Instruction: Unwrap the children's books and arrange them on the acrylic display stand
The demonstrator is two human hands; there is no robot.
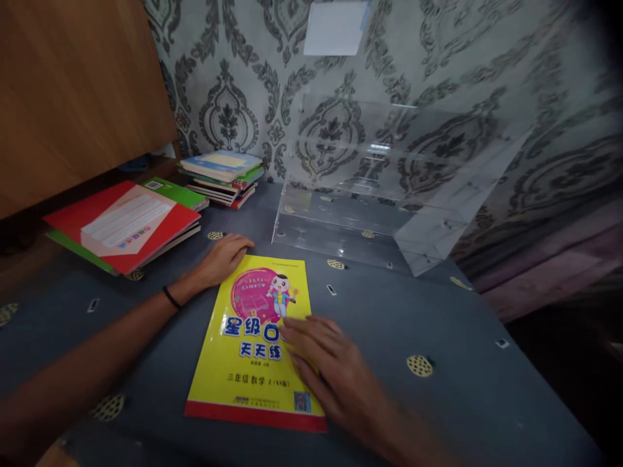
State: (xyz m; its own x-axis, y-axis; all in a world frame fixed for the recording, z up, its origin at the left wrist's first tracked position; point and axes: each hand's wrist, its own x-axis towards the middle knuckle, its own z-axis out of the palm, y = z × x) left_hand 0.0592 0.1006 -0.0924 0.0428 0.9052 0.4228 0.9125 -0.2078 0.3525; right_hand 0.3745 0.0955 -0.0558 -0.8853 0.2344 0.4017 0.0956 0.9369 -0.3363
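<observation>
A yellow workbook [233, 370] with a red bottom strip and blue Chinese lettering lies cover up on the blue-grey tablecloth, squarely before me. My left hand [224, 259], with a dark band at the wrist, rests at its upper left corner, fingers stretched out and its thumb not clearly visible. Over the right edge of the cover lies my right hand [331, 363], its fingers extended flat and hiding part of the title. Neither hand grips anything that I can see.
A clear acrylic rack [341, 194] stands at the back against the patterned wall. On the left are a pile of books with a red cover [121, 214] on top and a second book stack [221, 172]. A wooden cabinet [78, 91] borders the upper left.
</observation>
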